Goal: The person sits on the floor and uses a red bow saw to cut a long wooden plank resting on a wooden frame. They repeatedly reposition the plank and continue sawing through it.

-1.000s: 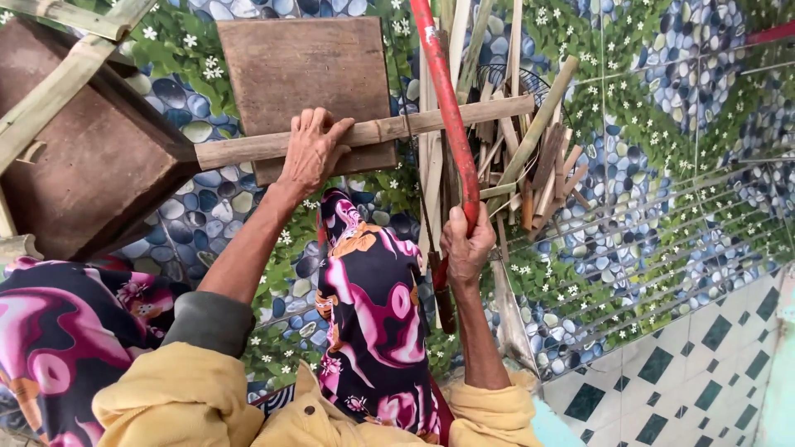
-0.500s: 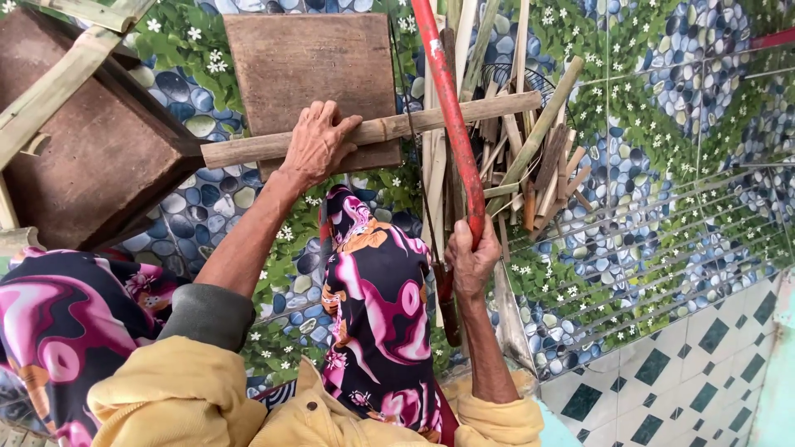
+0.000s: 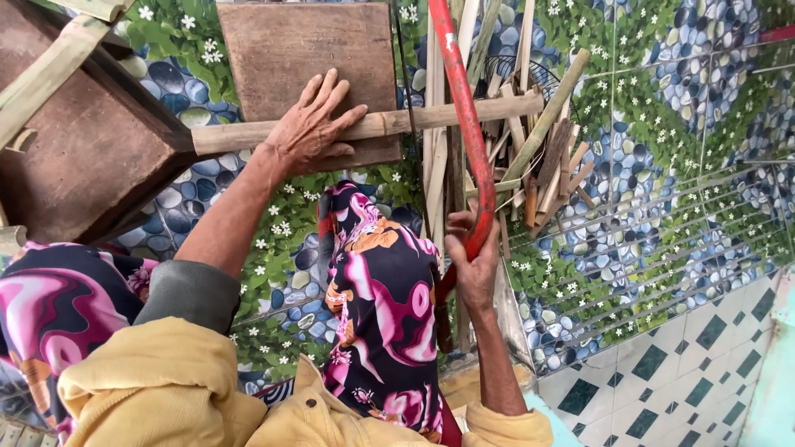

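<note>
left hand (image 3: 310, 124) lies flat and spread, fingers open, palm pressing a bamboo pole (image 3: 373, 126) that runs crosswise at about 12 o'clock from the knees; the pole rests on the near edge of a brown wooden board (image 3: 306, 58). right hand (image 3: 474, 269) is closed around a red curved bar (image 3: 464, 108), which rises from the hand toward 12 o'clock and crosses over the pole; whether this bar carries a blade, cannot tell. judgement: to do this stroke well, keep the left palm firm and well to the 9 o'clock side of the crossing point, keep the pole seated on the board so it does not roll, and keep the bar square to the pole. the left fingertips are near the bar's line, which looks like the main risk. around: a heap of split bamboo strips (image 3: 542, 165) lies at 1 o'clock, under and beside the pole's far end, and could foul the bar's travel. a dark wooden stool (image 3: 83, 157) sits at 10 o'clock, touching the pole's left end. a patterned pink and black cloth (image 3: 381, 306) covers the knee between the hands. floor is pebble-and-flower patterned tile (image 3: 687, 124).
</note>
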